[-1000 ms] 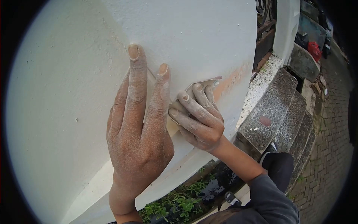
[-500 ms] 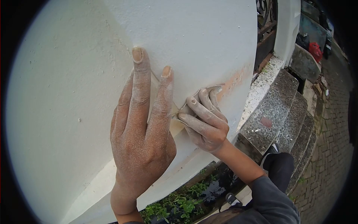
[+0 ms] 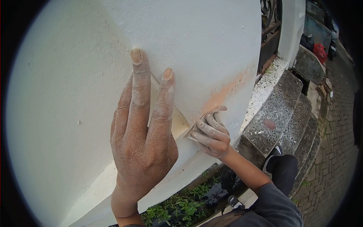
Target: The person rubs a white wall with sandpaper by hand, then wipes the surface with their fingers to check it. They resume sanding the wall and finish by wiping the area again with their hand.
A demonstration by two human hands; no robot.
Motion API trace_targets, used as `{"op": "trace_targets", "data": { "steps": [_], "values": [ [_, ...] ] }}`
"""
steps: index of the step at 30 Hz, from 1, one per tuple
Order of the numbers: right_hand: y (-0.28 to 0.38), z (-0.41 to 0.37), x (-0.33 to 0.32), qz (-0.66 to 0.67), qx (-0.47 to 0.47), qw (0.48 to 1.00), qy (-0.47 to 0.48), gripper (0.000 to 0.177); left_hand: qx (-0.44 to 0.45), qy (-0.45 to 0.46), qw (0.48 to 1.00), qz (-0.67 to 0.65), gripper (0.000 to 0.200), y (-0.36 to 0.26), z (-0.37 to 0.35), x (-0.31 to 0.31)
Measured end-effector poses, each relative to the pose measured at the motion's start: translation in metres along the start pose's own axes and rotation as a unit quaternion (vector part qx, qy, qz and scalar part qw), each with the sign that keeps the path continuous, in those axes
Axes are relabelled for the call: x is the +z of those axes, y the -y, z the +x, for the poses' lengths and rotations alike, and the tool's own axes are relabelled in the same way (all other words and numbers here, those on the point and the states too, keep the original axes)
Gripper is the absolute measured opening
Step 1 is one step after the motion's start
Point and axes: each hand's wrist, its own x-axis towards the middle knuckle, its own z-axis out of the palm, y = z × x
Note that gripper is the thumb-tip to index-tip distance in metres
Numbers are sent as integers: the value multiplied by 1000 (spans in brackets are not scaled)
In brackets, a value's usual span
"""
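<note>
Dusty and with its fingers stretched out, my left hand (image 3: 145,140) rests against the white wall (image 3: 72,87). My right hand (image 3: 214,139), also coated in pale dust, has its fingers curled over a folded piece of sandpaper (image 3: 192,132) held against the wall to the right. Only the paper's edges show past the fingers; its face is hidden. Just above the right hand, an orange-brown patch (image 3: 223,94) shows through the white paint. A corner line in the wall runs down between the two hands.
Speckled stone steps (image 3: 273,109) descend at the right, beside a dark metal gate (image 3: 270,36). Green plants (image 3: 185,208) grow below the wall. A shoe (image 3: 278,150) is by the steps. Farther right are a red bag (image 3: 320,53) and brick paving (image 3: 321,178).
My right hand has slid down the wall with the sandpaper, uncovering more of the orange-brown patch. My left hand stays in nearly the same place.
</note>
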Motion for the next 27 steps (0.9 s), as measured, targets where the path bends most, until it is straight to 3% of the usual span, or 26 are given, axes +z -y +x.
{"op": "trace_targets", "data": {
  "steps": [3,6,11,14,18,20,23,27],
  "values": [
    [-2,20,6,-12,-22,999,-44,24,0,-8,1000,7,82,0,0,2],
    [6,36,1,0,-8,1000,-23,23,0,-15,1000,-1,82,0,1,4],
    [-4,-2,3,3,3,1000,-22,25,-10,-1,1000,4,82,-1,-1,0],
    [6,58,2,-1,-9,999,-49,22,-6,1,1000,19,83,-2,1,0],
    [-1,-7,5,-14,2,1000,-17,22,-4,5,1000,21,83,-1,0,-2],
    [-5,-4,7,-6,-7,999,-38,23,-1,1,1000,30,82,0,1,-2],
    [7,64,8,-10,4,996,-84,22,4,4,999,49,81,0,2,-2],
    [13,36,6,-13,10,999,-48,22,20,11,998,65,80,3,3,-7]
  ]
}}
